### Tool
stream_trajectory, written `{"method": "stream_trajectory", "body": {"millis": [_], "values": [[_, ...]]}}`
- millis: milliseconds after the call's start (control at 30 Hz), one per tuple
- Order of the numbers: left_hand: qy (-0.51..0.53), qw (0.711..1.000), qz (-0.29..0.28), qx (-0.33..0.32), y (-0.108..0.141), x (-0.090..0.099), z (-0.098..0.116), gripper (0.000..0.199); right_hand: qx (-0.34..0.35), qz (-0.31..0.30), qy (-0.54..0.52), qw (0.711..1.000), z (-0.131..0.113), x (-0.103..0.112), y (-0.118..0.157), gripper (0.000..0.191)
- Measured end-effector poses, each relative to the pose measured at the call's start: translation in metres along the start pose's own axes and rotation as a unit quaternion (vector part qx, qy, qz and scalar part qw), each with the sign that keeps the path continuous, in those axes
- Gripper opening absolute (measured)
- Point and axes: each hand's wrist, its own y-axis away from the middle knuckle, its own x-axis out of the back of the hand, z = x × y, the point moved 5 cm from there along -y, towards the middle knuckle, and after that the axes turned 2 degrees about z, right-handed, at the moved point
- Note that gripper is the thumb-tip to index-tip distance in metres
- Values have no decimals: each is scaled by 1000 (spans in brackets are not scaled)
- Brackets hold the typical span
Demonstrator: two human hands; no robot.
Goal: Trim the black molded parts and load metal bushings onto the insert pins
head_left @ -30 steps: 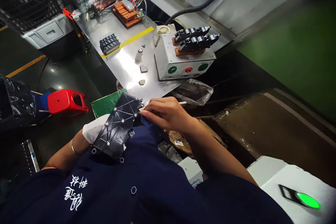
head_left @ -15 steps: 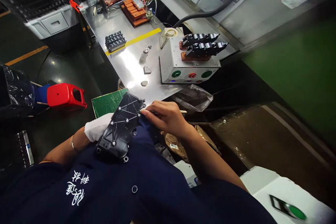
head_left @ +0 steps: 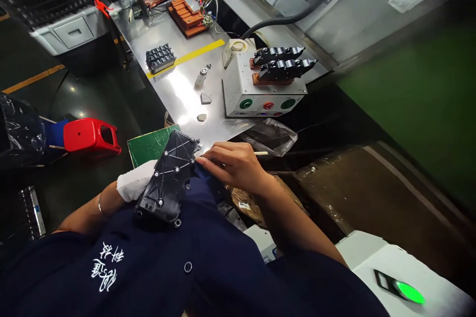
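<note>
A dark metal housing (head_left: 169,176) with crossed ribs and several bolt holes is held tilted in front of my chest. My left hand (head_left: 137,181), in a white glove, grips it from the left side, its fingers hidden behind the part. At the housing's right edge, my bare right hand (head_left: 230,163) is closed in a pinch around a thin stick-like tool, whose pale end (head_left: 261,153) sticks out to the right of the hand. The tool's tip is hidden near the fingertips.
A metal bench (head_left: 145,34) bears a black ribbed part (head_left: 159,58), a small bottle (head_left: 201,77) and a white control box (head_left: 265,104) with two black parts on top. Left stands a red stool (head_left: 91,136); a green board (head_left: 150,146) lies behind the housing.
The whole view has shifted slightly. The pale tool end shows further out from my right hand and has tilted. The round green button at the lower right now glows brightly.
</note>
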Motion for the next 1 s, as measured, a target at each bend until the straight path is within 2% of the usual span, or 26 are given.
{"method": "stream_trajectory", "body": {"millis": [100, 267, 400, 567, 800, 1000], "values": [[4, 999, 37, 20, -2, 2, -6, 27, -44, 48, 20, 998, -8, -4, 5, 31], [-1, 997, 75, 1, 0, -1, -2, 33, -106, 123, 29, 986, -17, -13, 11, 28], [26, 996, 88, 9, 2, -1, -5, 33, -124, 146, 40, 981, -17, -16, 12, 27], [40, 996, 71, 25, 5, -2, -6, 34, -102, 125, -24, 987, -10, -10, 8, 24], [41, 997, 58, 19, 5, 0, -9, 23, -48, 15, -127, 991, 4, -4, -5, 30], [33, 998, 50, 14, 5, 3, -13, 26, -44, -1, -143, 989, 5, -5, -10, 30]]}}
